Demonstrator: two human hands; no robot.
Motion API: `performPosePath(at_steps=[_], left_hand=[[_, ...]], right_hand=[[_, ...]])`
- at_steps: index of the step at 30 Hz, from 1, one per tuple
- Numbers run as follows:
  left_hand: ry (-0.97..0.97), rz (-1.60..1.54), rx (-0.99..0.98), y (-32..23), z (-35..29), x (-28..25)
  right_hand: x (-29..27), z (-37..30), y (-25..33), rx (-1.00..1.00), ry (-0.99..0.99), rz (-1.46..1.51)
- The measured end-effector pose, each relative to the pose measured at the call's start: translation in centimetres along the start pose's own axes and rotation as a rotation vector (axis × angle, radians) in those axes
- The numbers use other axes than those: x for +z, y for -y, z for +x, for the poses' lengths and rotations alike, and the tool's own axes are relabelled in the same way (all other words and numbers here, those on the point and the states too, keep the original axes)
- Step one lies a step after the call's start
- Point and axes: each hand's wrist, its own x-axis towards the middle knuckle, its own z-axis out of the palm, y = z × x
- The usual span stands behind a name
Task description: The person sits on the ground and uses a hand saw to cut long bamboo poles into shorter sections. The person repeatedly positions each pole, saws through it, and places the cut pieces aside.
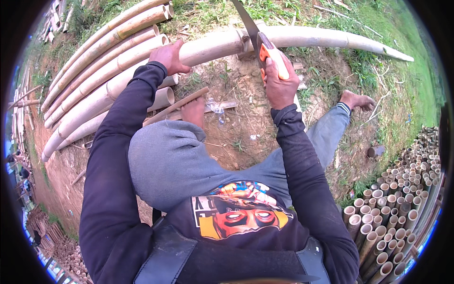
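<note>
A long pale bamboo pole (213,47) lies crosswise in front of me, from the left pile to the far right. My left hand (168,57) is closed over its upper side, thumb toward me, pressing it down. In my right hand (282,86) is a handsaw, fingers wrapped round its orange and white handle (282,66). The saw blade (248,21) points up and away, crossing the pole just right of a dark node (244,40). Whether its teeth sit in a cut cannot be made out.
Several cut bamboo poles (132,31) lie stacked at the left. A split bamboo strip (177,105) lies by my bare left foot (193,112). My right leg (328,132) stretches right across dirt and grass. Upright bamboo tubes (378,217) stand bundled at the lower right.
</note>
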Motion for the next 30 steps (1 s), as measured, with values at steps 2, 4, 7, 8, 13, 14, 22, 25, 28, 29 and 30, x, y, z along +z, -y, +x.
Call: performPosePath(at_steps=[2,4,7,8,13,14,22,25,28,29,30], left_hand=[[-0.018,0.001,0.004,-0.2,-0.5,-0.5],[-0.062,0.042,0.06,0.0,-1.2,-0.6],[-0.19,0.221,0.04,1.0,-3.1,0.7],[-0.228,0.159,0.043,1.4,-3.2,1.3],[-0.249,0.128,0.001,2.3,-2.7,3.0],[-0.249,0.131,-0.003,2.2,-2.6,2.9],[-0.188,0.123,-0.005,2.0,-3.0,1.7],[-0.231,0.122,0.011,2.4,-2.7,2.6],[-0.228,0.134,0.002,2.5,-2.5,3.0],[-0.243,0.136,0.004,2.4,-2.5,2.9],[-0.222,0.132,-0.011,2.2,-2.5,2.7]], right_hand=[[0.5,1.1,-0.5,-0.057,-0.003,-0.06],[-1.3,-1.7,0.7,-0.061,0.028,-0.052],[-6.3,-10.5,4.1,0.107,0.008,-0.047],[-7.6,-13.1,5.0,0.104,0.0,-0.1],[-5.7,-10.9,3.8,0.026,-0.022,-0.023],[-4.0,-8.2,2.8,0.12,-0.041,-0.033],[-3.7,-6.8,1.0,0.054,-0.001,-0.013],[-8.8,-15.4,3.9,0.068,-0.027,-0.072],[-9.0,-16.2,4.5,0.127,-0.008,-0.06],[-7.9,-14.4,4.2,0.078,-0.013,-0.055],[-6.2,-11.5,3.4,0.086,-0.022,-0.055]])
